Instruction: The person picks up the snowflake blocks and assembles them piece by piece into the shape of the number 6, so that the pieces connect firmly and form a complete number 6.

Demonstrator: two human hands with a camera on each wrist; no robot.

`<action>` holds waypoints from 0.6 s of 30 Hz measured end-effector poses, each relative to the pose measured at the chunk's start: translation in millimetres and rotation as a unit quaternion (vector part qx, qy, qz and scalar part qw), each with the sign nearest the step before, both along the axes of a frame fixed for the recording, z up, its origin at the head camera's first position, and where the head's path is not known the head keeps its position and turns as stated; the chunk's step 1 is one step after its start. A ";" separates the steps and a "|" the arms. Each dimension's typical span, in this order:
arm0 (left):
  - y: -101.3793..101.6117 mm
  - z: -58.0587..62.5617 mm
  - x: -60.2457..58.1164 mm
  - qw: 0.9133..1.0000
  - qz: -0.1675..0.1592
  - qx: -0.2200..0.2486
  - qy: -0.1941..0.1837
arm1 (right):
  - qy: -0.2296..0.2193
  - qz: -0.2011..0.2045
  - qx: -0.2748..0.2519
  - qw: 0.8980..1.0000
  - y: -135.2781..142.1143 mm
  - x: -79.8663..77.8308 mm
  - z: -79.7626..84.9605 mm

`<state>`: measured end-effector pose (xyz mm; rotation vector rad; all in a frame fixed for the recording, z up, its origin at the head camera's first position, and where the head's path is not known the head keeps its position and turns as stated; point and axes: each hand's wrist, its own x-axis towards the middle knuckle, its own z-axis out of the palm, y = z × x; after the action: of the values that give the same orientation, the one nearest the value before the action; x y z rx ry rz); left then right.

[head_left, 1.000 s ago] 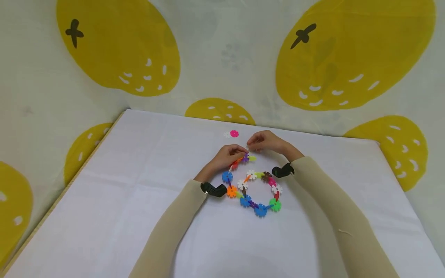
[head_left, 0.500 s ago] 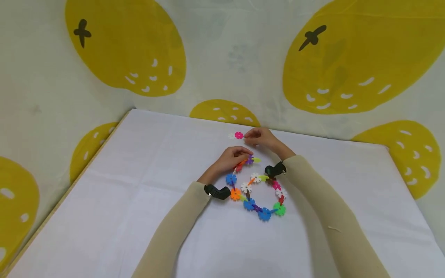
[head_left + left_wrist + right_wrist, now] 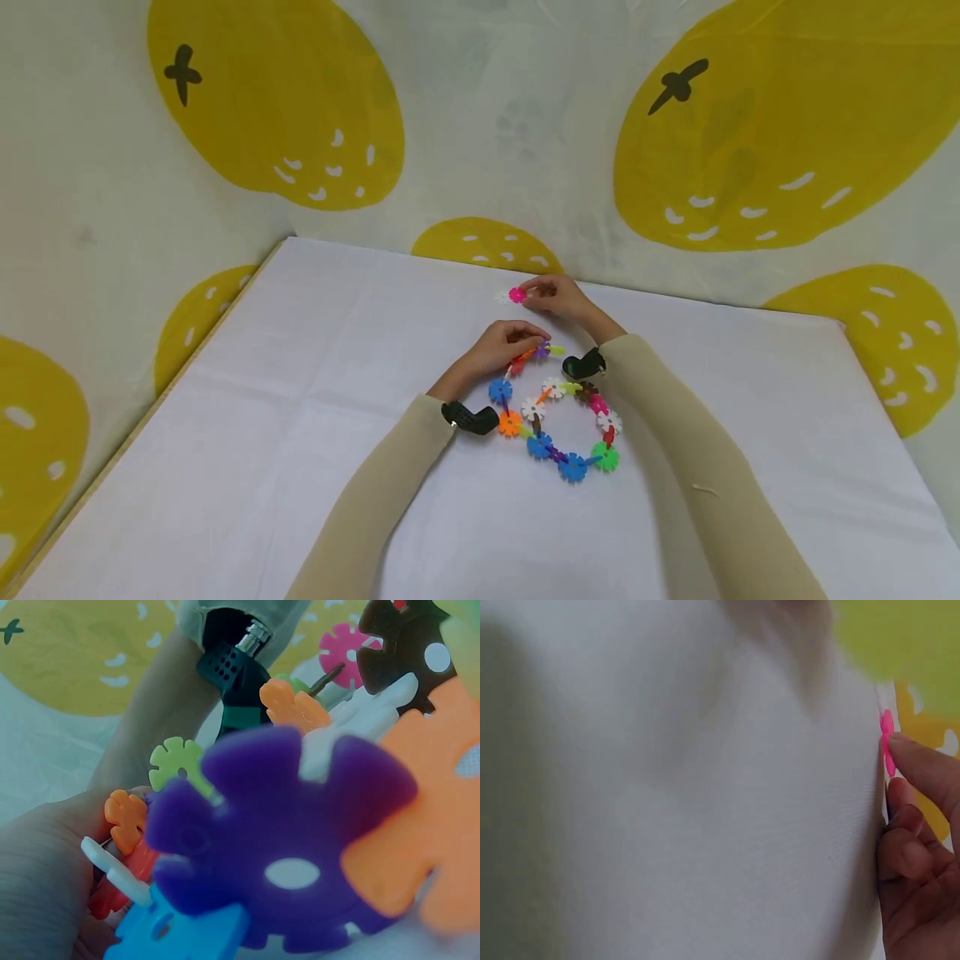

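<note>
My left hand grips a chain of interlocking plastic snowflake discs near its far end, by the red, orange and purple discs. Close to the camera in the left wrist view looms a purple disc slotted into an orange disc. The chain curls in a spiral on the table, several colours linked edge to edge. Further back, my right hand has its fingertips on a loose pink disc. One finger presses that disc from above in the right wrist view; whether it is pinched is unclear.
A loose white disc lies just left of the pink one. White cloth covers the table, whose back edge meets a curtain printed with yellow fruit. Black wrist cameras are on both forearms.
My right hand has moved left, away from the chain's end, to the pink disc and now touches it. My left hand keeps its hold on the chain. The head view has shifted slightly.
</note>
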<state>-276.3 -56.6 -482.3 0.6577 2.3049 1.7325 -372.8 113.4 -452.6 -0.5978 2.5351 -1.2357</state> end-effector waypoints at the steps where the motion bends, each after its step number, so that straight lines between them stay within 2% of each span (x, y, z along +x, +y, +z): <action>1: 0.2 -0.3 0.2 1.000 -0.001 0.000 0.001 | 0.011 0.007 0.006 1.000 -0.4 -0.6 -0.4; 8: 1.8 -2.0 0.5 1.000 -0.001 -0.006 0.002 | 0.053 0.055 0.029 0.997 -1.3 -2.2 1.1; 11: 1.7 -1.9 0.3 1.000 0.001 -0.007 0.002 | 0.045 0.053 0.035 0.997 -1.1 -2.3 2.8; 18: -1.0 -1.4 0.1 1.000 0.005 -0.010 0.001 | -0.015 0.011 0.032 0.999 3.4 -0.2 3.7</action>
<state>-276.3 -57.6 -483.7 0.6447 2.3274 1.7111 -372.9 116.9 -448.9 -0.5857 2.5260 -1.1423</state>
